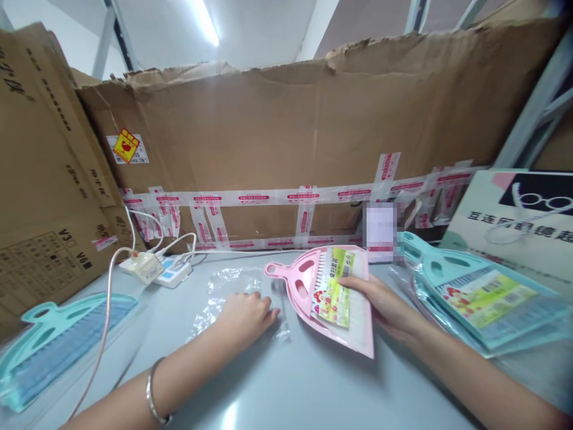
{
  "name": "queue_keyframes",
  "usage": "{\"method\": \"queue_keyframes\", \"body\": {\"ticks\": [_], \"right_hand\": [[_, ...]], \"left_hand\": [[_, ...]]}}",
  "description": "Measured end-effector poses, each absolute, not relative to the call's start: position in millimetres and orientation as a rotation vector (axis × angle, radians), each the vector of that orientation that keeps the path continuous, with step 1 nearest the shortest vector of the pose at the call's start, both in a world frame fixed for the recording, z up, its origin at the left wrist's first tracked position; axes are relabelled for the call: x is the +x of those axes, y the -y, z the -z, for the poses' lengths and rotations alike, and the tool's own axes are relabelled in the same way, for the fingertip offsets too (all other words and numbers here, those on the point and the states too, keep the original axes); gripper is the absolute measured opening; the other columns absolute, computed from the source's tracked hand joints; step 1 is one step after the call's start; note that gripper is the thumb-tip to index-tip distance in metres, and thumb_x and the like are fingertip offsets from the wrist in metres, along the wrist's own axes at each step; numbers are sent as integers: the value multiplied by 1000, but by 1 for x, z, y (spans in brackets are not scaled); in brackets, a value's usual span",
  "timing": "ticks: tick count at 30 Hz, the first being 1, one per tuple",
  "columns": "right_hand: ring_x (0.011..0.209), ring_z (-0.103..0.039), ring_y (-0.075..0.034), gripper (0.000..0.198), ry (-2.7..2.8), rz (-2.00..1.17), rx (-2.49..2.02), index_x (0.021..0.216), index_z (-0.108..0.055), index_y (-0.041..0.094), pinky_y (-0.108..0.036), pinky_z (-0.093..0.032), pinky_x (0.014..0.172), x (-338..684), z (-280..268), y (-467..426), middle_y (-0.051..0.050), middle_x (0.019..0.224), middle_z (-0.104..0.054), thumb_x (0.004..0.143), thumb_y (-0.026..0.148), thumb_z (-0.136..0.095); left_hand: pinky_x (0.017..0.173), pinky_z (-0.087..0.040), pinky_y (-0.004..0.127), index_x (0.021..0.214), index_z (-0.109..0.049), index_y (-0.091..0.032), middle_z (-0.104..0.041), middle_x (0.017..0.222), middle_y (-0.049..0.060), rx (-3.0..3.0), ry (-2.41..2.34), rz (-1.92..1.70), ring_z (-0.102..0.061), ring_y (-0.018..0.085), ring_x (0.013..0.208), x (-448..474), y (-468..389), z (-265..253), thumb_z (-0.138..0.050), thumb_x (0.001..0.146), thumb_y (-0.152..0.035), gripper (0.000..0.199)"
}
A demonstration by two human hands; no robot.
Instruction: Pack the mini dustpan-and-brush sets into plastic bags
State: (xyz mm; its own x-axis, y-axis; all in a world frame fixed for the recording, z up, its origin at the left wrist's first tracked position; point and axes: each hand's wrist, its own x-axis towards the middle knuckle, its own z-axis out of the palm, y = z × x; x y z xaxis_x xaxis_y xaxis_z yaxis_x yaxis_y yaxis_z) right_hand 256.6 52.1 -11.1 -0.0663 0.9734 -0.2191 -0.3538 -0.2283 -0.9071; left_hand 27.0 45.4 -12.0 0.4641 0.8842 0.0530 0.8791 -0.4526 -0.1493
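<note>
A pink dustpan [301,278] with a white-bristled brush [359,310] nested in it is gripped at its right edge by my right hand [380,298]. The thumb lies over a yellow-green printed card [333,292] on its front, and the other fingers are behind the pan. The dustpan's handle points left. My left hand [250,316], with fingers curled in, is on a clear plastic bag [230,283] lying on the table; the fingertips are partly hidden, and the bag spreads out around the hand.
Stacked turquoise dustpan sets [486,298] in clear wrap lie at right, and another turquoise set [67,340] at left. A power strip [172,272] with cables [105,325] sits at back left. A large cardboard box [268,131] stands behind the grey table [286,388].
</note>
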Motion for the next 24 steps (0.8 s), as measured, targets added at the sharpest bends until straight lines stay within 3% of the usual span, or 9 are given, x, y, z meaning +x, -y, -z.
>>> {"method": "queue_keyframes", "body": {"ticks": [5,11,18,24], "right_hand": [[67,-68,-23,24,895,-1681,-1149,94,-62,11,-32,-54,63,252,15,-49,-12,83,-71,70,14,-60],[84,-66,-23,30,887,-1757,-998,101,-60,12,-36,-51,80,238,27,-40,-11,95,-69,73,19,-63],[87,-65,-23,38,732,-1802,-915,105,-58,13,-35,-52,80,220,30,-26,-9,95,-69,68,16,-67],[86,-66,-22,43,641,-1806,-831,109,-56,14,-32,-55,74,209,35,-19,-8,94,-70,68,17,-69]], "left_hand": [[56,-46,35,77,-62,-11,-61,68,12,-2437,1299,84,-60,24,63,20,-41,13,-36,86,-14,27],[58,-49,33,84,-57,-10,-61,76,10,-2461,1074,180,-58,23,69,26,-32,19,-38,75,2,24],[59,-48,30,114,-44,-4,-61,88,14,-2373,819,511,-57,20,72,26,-26,13,-30,83,-2,33],[72,-46,34,123,-36,-14,-63,96,11,-2608,815,724,-58,21,85,27,-22,8,-41,87,-16,37]]}}
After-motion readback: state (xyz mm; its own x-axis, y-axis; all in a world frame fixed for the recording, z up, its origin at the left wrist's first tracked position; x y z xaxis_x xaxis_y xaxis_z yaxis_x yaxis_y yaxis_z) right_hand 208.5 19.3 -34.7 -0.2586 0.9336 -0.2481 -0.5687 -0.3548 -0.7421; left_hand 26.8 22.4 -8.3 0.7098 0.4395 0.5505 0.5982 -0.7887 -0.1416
